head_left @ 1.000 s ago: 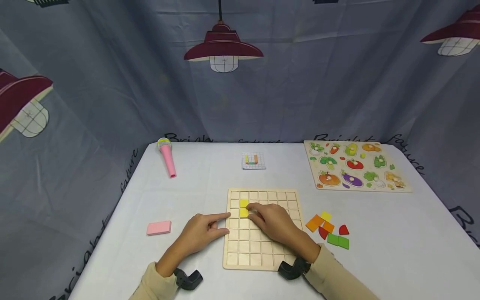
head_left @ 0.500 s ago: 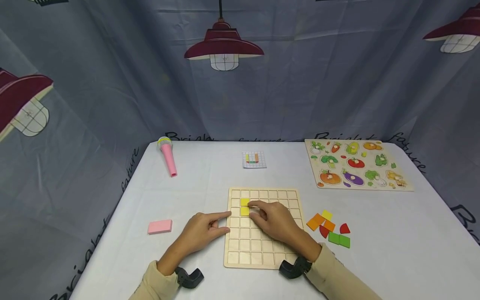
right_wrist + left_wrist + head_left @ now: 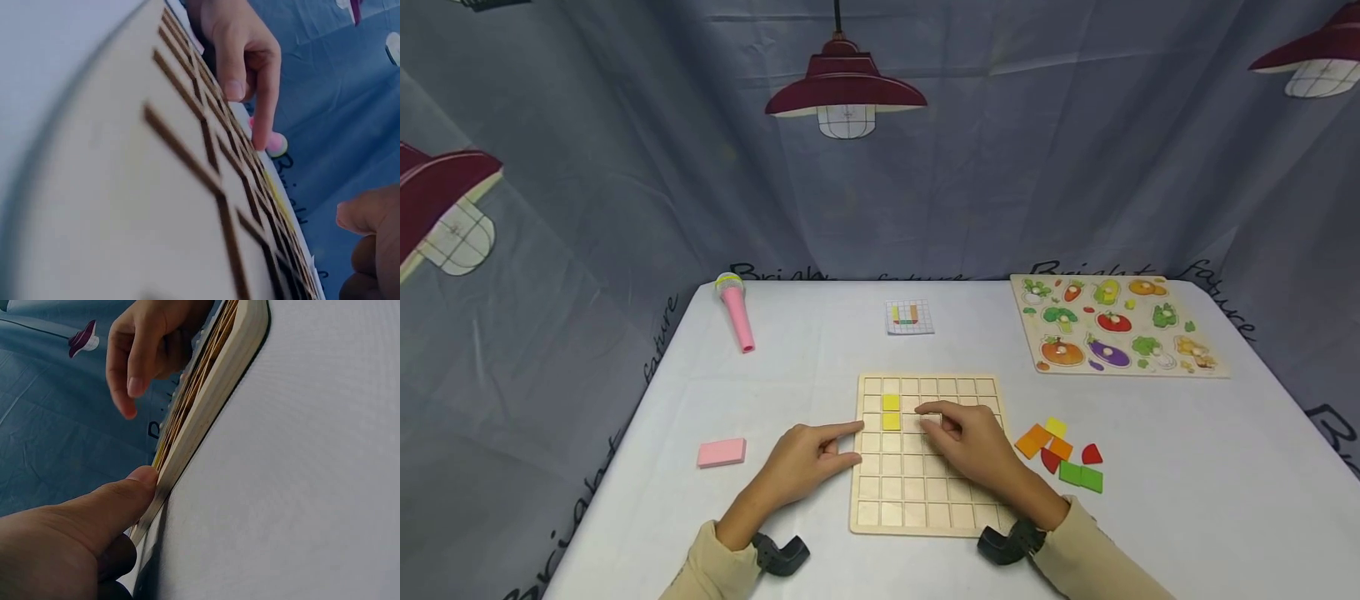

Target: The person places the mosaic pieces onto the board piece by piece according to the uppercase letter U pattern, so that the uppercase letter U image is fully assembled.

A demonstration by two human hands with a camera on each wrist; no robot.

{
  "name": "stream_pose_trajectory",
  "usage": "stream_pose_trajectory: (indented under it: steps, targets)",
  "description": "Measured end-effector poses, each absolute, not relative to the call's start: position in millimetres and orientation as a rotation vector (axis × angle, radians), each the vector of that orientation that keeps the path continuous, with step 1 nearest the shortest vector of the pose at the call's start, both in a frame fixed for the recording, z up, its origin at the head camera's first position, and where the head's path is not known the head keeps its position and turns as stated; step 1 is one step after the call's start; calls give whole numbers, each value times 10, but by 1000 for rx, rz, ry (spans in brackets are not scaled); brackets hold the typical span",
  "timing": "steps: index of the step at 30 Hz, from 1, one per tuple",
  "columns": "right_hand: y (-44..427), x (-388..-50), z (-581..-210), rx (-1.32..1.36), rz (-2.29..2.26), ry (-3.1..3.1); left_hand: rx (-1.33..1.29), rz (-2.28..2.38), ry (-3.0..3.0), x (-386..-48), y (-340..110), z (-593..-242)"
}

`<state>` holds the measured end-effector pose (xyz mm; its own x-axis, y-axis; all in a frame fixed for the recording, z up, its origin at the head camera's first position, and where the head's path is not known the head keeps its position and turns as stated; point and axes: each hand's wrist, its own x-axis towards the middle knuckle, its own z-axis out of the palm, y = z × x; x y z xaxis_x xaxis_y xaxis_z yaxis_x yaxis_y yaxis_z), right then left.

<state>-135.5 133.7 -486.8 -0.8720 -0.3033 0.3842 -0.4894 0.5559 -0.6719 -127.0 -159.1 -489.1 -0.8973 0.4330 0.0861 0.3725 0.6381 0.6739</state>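
Note:
A wooden grid board [image 3: 902,490] lies flat on the table. Two yellow square tiles [image 3: 891,422] sit in neighbouring cells of its second column, one above the other. At the board's left edge, my left hand [image 3: 805,462] touches the rim with thumb and index fingertip spread apart; the left wrist view shows the thumb [image 3: 119,497] against the side of the board. My right hand [image 3: 973,442] hovers over the middle of the grid, right of the yellow tiles, thumb and index finger apart with nothing between them. In the right wrist view its thumb [image 3: 365,212] is off the board.
Right of the board lie loose tiles: orange [image 3: 1033,440], yellow [image 3: 1056,427], red [image 3: 1092,454] and green [image 3: 1081,476]. A pattern card [image 3: 910,317] lies behind it. Around stand a vegetable puzzle [image 3: 1120,342], a pink toy microphone [image 3: 737,317] and a pink block [image 3: 721,452].
My right hand has drawn back to the right from the two yellow tiles, leaving them in their cells. The left hand stays at the board's edge.

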Motion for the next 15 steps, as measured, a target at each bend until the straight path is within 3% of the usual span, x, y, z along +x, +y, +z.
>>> stream_pose_trajectory:
  steps: [15]
  targets:
    - [2031, -1116, -4802, 514, 830, -2621, 659, 1106, 2760, -1263, -1586, -4879]
